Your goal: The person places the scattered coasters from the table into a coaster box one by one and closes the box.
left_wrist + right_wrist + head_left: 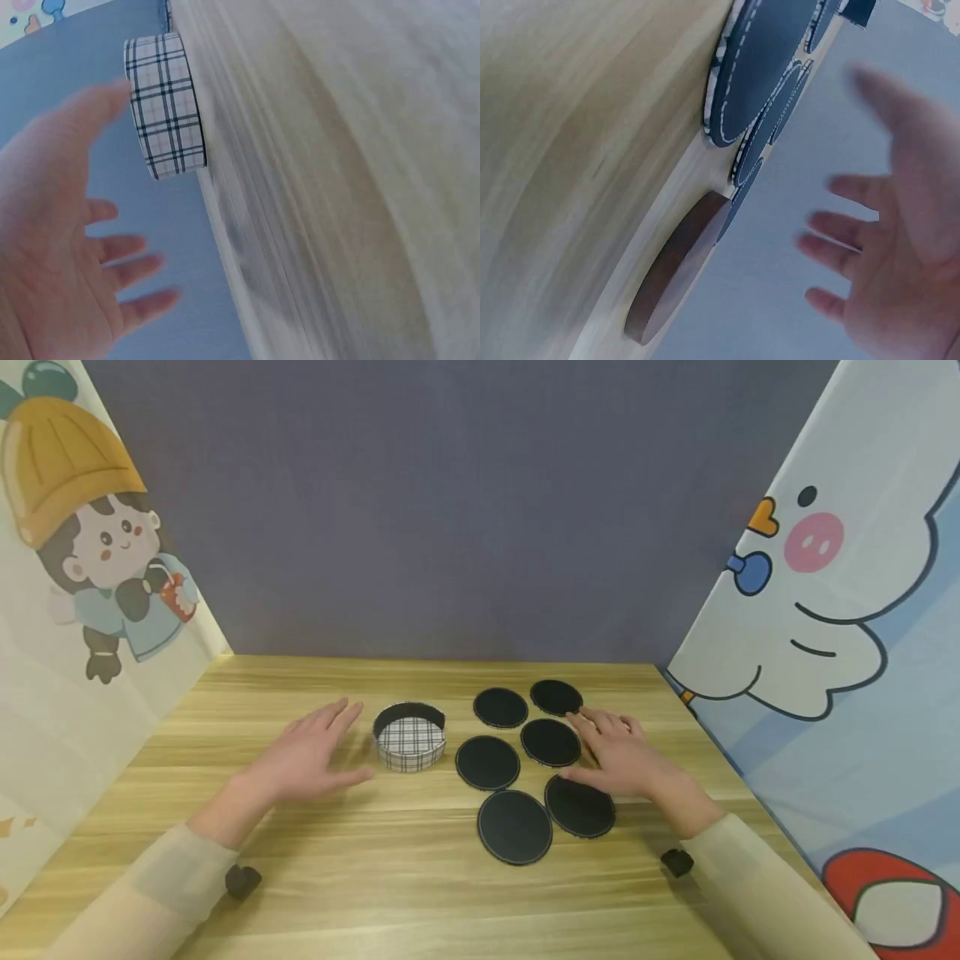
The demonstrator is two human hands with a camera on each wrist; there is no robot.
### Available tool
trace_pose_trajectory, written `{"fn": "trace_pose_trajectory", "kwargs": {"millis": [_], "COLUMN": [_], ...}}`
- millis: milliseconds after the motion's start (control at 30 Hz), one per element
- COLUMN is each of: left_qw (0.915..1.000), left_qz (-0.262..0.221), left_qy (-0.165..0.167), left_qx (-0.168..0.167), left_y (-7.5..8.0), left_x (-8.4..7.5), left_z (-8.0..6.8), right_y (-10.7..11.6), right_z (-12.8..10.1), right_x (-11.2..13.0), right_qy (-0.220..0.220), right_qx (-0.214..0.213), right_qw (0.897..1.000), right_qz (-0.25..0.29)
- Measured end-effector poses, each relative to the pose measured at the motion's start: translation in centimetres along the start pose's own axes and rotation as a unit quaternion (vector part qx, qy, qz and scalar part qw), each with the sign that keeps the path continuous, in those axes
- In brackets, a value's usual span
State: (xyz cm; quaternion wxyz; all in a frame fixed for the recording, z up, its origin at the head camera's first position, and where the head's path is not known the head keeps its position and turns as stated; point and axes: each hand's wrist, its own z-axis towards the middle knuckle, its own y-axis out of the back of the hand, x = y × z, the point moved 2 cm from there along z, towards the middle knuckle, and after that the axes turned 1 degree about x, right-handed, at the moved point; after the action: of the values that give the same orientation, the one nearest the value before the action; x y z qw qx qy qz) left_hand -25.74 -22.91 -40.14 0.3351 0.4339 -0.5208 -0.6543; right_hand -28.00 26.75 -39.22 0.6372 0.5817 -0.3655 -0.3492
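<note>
Light wooden table (375,877) under a grey-purple back wall (450,485), flanked by cartoon-printed cloth panels: girl in a yellow hat (82,527) at left, white pig-nosed figure (825,577) at right

Left of centre on the table, small round open holder with black-and-white plaid walls (409,737), upright, rim dark inside. Just left of it, left hand (311,756), palm down, fingers (337,717) straight and slightly spread, thumb pointing toward the holder's base; close to the holder, contact not discernible. Same seen from the left wrist view: open palm (52,255) with fingers apart, plaid holder (165,105) just beyond the fingertips, holding nothing

Right of the holder, six flat round black coasters with pale stitched edges (487,762), lying in a loose cluster, some edges nearly touching. Right hand (618,760) laid flat along the cluster's right side, fingers (600,720) extended and loosely spread, tips near the upper coasters, thumb near the lower right coaster (579,807); gripping nothing. From the right wrist view, blurred open hand (900,255) with fingers apart above the dark stitched coasters (761,67)

Pale sleeves (172,877) on both forearms, a small black device (242,881) at each wrist
</note>
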Motion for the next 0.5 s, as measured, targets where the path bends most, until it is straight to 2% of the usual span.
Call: {"fn": "trace_pose_trajectory", "kwargs": {"millis": [67, 100, 233, 300, 367, 500], "left_qw": [0.9991, 0.9982, 0.9888, 0.9823, 0.9727, 0.9602], "left_qz": [-0.043, -0.058, -0.147, -0.183, -0.224, -0.267], "left_qy": [-0.003, -0.011, -0.011, -0.009, 0.007, 0.012], "left_qx": [0.002, -0.003, 0.023, 0.038, 0.061, 0.082], "left_y": [-0.1, -0.7, -1.2, -1.4, -1.0, -1.5], "left_x": [0.4, 1.3, 2.4, 2.6, 2.0, 2.0], "left_z": [0.3, 0.7, 1.5, 1.9, 2.3, 3.7], "right_y": [0.1, 0.1, -0.2, -0.3, -0.4, -0.3], "right_z": [-0.1, -0.1, -0.4, -0.5, -0.6, -0.7], "right_x": [-0.2, -0.3, -1.0, -1.3, -1.5, -1.6], "right_qy": [0.015, 0.021, 0.030, 0.034, 0.036, 0.030], "right_qx": [-0.019, -0.026, -0.038, -0.044, -0.051, -0.057], "right_qw": [1.000, 0.999, 0.999, 0.998, 0.998, 0.998], "right_qz": [-0.014, -0.019, -0.007, 0.003, 0.004, 0.004]}}
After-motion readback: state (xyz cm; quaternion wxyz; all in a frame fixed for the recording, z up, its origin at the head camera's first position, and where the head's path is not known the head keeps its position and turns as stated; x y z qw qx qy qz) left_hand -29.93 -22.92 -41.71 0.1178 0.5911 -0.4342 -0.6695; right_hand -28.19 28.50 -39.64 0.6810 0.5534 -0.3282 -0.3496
